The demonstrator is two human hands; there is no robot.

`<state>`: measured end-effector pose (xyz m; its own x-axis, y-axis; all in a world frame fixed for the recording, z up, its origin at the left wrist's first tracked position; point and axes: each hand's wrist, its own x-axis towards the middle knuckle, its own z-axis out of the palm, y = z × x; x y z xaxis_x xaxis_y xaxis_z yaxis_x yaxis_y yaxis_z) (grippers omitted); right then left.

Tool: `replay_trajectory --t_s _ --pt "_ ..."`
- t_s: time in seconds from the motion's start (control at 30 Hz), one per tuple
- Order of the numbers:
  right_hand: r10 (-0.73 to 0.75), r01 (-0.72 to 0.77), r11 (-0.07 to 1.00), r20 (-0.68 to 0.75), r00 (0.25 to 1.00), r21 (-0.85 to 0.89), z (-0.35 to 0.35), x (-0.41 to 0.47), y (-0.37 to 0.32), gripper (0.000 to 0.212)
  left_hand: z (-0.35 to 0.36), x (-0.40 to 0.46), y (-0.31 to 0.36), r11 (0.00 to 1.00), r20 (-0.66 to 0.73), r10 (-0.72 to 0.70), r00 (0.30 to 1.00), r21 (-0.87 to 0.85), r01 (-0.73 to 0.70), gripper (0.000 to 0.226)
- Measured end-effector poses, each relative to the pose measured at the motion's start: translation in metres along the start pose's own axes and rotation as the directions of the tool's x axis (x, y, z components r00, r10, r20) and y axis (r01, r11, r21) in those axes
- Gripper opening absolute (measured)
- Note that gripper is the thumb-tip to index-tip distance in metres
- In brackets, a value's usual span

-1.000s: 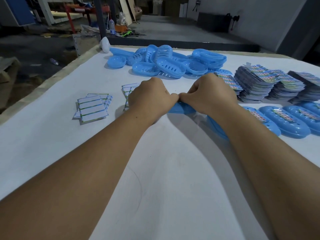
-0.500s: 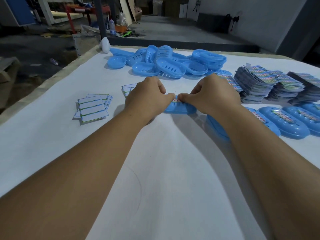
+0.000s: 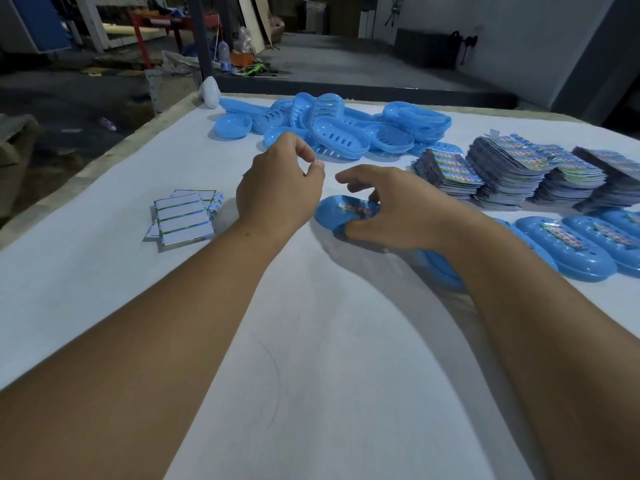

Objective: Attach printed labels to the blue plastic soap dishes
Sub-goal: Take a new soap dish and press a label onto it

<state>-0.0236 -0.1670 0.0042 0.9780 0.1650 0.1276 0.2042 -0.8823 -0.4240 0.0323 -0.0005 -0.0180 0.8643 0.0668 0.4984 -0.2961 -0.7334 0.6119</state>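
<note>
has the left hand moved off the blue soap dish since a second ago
Yes. The left hand has lifted off the blue plastic soap dish, toward the far heap of blue dishes.

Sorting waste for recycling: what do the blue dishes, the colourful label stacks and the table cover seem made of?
Soap dishes: moulded plastic, glossy, with highlights and clean slots. Label stacks: probably thin printed card or foil, since the faces look shiny; can't tell which. Table cover: matte white sheet, maybe paper or cloth; unclear.
</note>
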Motion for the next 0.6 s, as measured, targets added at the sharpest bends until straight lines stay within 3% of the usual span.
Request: replay_trajectory --t_s 0.17,0.5,0.6 --pt "0.013 -0.011 0.995 0.017 1.0 -0.104 -0.002 -0.006 -0.002 0.082 -0.001 -0.001 0.0 1.0 0.013 -0.004 1.0 0.0 0.004 0.014" --pt "0.139 -0.125 0.93 0.016 0.99 -0.345 -0.004 -0.014 -0.01 0.058 -0.002 -0.003 0.001 1.0 0.031 -0.018 0.999 0.002 0.018 0.013" --pt "0.173 -0.156 0.916 0.014 0.985 -0.37 -0.007 -0.016 -0.006 0.059 -0.002 -0.003 0.001 1.0 0.035 -0.021 0.999 -0.003 0.021 0.013"
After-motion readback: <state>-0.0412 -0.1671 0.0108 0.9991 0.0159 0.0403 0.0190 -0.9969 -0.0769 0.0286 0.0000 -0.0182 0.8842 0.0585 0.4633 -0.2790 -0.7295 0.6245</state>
